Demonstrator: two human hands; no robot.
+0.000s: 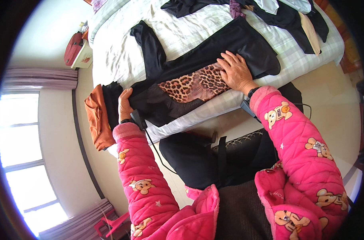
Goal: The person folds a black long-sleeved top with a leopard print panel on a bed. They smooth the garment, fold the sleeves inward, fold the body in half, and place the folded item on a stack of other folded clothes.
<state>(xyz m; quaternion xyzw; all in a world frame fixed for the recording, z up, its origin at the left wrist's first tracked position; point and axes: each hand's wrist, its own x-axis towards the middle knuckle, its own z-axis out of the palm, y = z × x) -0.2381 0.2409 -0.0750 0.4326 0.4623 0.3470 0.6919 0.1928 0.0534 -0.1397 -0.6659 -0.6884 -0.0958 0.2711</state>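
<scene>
A black long-sleeved garment (214, 44) lies spread on the bed, one sleeve stretched toward the far side. Across its near part runs a leopard-print panel (188, 86), with dark sheer fabric beside it. My right hand (237, 74) rests flat on the right end of that panel, fingers stretched out and slightly apart. At the garment's left end, my left hand (125, 106) has its edge between thumb and fingers; most of those fingers are hidden.
The bed (114, 48) has a pale checked cover. Orange folded clothing (97, 120) and dark cloth lie at its left corner. More black clothes (284, 20) are heaped at the far right. A black seat or bag (246, 154) stands below the near edge; a cable (156, 154) hangs from my left wrist.
</scene>
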